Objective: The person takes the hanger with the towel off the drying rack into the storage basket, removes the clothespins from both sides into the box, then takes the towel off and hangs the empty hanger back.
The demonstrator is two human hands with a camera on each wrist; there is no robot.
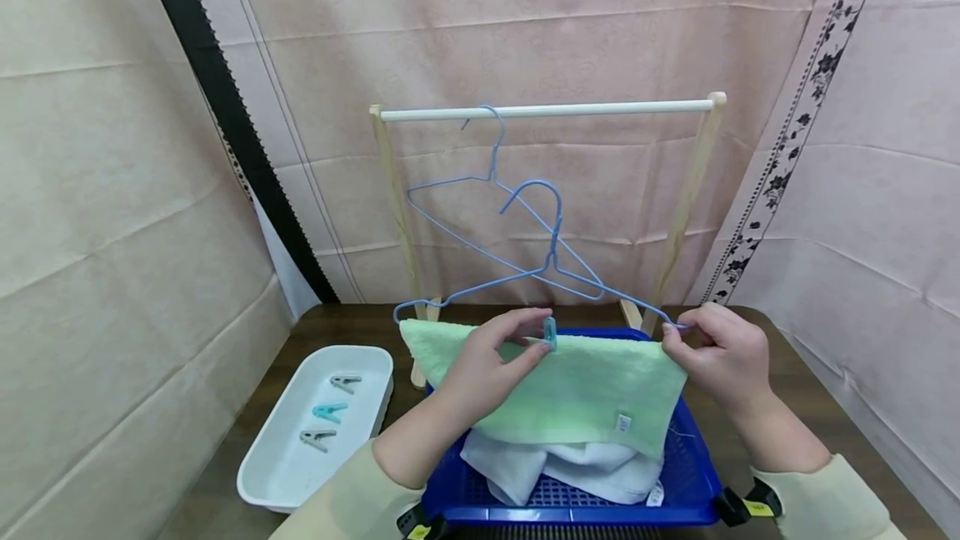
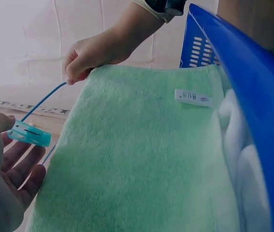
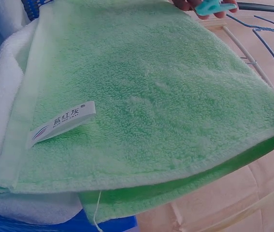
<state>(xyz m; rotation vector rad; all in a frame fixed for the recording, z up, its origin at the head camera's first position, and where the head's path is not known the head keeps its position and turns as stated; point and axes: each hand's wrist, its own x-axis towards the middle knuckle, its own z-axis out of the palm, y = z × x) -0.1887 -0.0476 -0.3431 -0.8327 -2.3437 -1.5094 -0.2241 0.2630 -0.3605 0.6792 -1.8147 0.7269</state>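
A green towel hangs folded over the lower part of a blue clothes hanger, its white label facing me. My right hand pinches the hanger's right end together with the towel's upper corner. Between thumb and fingers of my left hand is a teal clothespin, held at the towel's top edge near the middle. Under the green towel, a white towel lies bunched in a blue basket.
A second blue hanger hangs from the white bar of a wooden-legged rack behind the basket. To the left, a white tray holds two grey clothespins and a teal one. Cloth curtains enclose the brown table.
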